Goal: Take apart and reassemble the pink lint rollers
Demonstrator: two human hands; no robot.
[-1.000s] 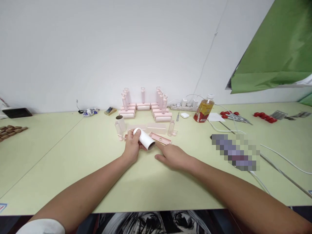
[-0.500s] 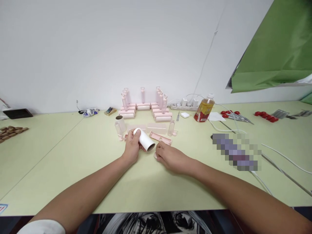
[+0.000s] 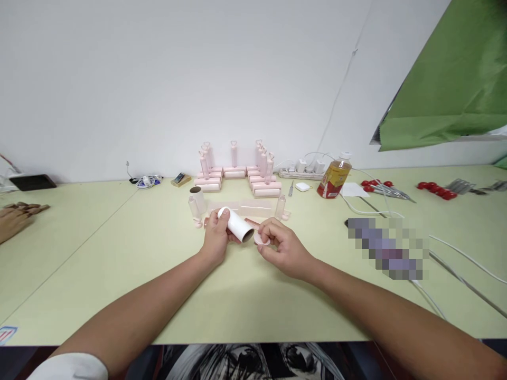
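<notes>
My left hand (image 3: 217,237) is wrapped round a white lint-roller refill roll (image 3: 236,226), which tilts with its open brown core toward my right hand. In my right hand (image 3: 284,247) a round pale-pink end cap (image 3: 262,239) is pinched between thumb and fingers, just beside the roll's open end but apart from it. Behind my right fingers lies a pink lint-roller part (image 3: 252,222), mostly hidden. A second white roll (image 3: 197,196) stands upright at the back left of my left hand. Pale clear-pink covers (image 3: 255,208) lie flat behind both hands.
Several assembled pink lint rollers (image 3: 267,186) stand in rows by the wall. Small pink handles (image 3: 280,206) are at either side. A drink bottle (image 3: 335,175), power strip (image 3: 303,174) and white cables are to the right. At far left, another person's hand (image 3: 13,224) touches brown pieces.
My right hand has turned, its fingers lifting so the round cap now shows face-up near the roll's end. Another person's hand has appeared at far left. The left hand's grip is unchanged.
</notes>
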